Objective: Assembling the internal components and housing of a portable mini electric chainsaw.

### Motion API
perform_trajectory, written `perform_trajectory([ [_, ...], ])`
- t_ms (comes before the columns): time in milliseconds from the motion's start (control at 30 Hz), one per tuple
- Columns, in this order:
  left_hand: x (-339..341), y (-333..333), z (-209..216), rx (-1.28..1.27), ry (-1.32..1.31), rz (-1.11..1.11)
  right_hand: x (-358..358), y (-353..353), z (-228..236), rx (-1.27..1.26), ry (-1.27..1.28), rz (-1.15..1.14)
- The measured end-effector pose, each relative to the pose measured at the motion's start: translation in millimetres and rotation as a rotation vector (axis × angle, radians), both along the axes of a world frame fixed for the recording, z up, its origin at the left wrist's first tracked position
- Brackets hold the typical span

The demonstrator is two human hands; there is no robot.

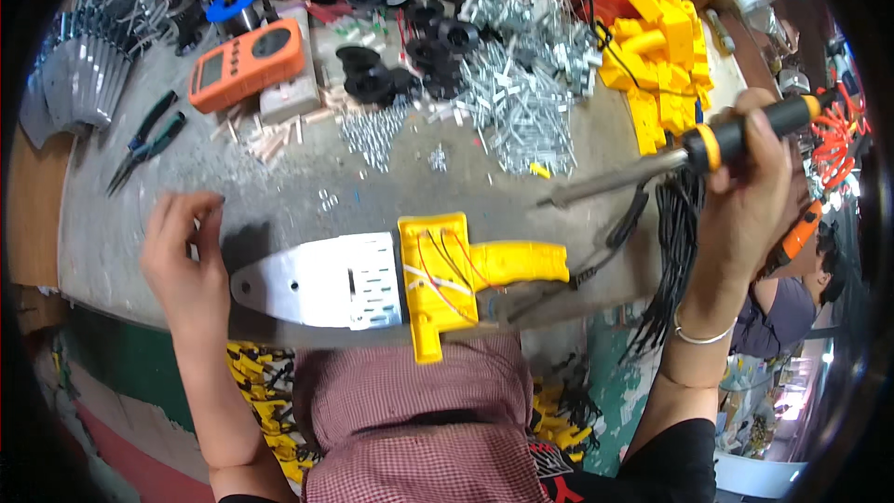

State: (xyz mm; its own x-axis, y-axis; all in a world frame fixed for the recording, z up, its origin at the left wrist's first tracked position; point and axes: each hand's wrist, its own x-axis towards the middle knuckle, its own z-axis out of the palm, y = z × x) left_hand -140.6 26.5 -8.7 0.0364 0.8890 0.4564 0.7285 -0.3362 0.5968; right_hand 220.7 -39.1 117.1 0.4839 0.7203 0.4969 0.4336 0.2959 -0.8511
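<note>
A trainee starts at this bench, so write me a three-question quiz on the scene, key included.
1. True or false: the pliers lie to the left of the orange meter.

2. What shows inside the open yellow housing?
A) A blue cap
B) Thin wires
C) A wooden block

3. Which grip holds the long-shafted tool, and what is the other one beside?

Key:
1. True.
2. B.
3. The right grip holds it; the left grip is beside the narrow end of the metal plate.
</note>
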Motion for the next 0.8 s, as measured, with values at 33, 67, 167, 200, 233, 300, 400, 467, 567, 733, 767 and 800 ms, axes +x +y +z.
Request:
perform_trajectory([
  [33, -1, 4, -8, 0.057, 0.003, 0.008, -3, 13, -5, 0.012, 0.05, -0.033],
  [67, -3, 7, -18, 0.117, 0.008, 0.021, -3, 28, -8, -0.012, 0.073, -0.004],
  [167, -5, 4, -33, -0.025, -0.13, 0.084, -20, 90, -29, -0.021, 0.088, 0.199],
  [200, -8, 2, -36, -0.059, -0.155, 0.097, -33, 111, -34, -0.021, 0.115, 0.266],
  [233, -8, 1, -37, -0.039, -0.155, 0.108, -42, 132, -41, 0.036, 0.075, 0.336],
  [300, -7, 1, -36, -0.001, -0.216, 0.136, -52, 177, -64, 0.093, 0.05, 0.443],
  [400, -7, 5, -39, -0.008, -0.132, 0.143, -62, 235, -99, 0.154, 0.0, 0.504],
  [467, -7, 8, -38, -0.049, -0.086, 0.147, -60, 256, -112, 0.115, -0.163, 0.435],
  [567, -6, 19, -41, -0.052, -0.069, 0.092, -41, 259, -130, 0.08, -0.482, 0.292],
  [733, -15, 18, -41, -0.054, -0.119, 0.062, -16, 139, -85, -0.403, -0.27, 0.542],
  [767, -13, 17, -38, 0.012, -0.135, 0.053, -7, 100, -69, -0.599, -0.328, 0.52],
  [800, -7, 13, -33, -0.002, -0.135, 0.034, 1, 61, -59, -0.79, -0.385, 0.491],
])
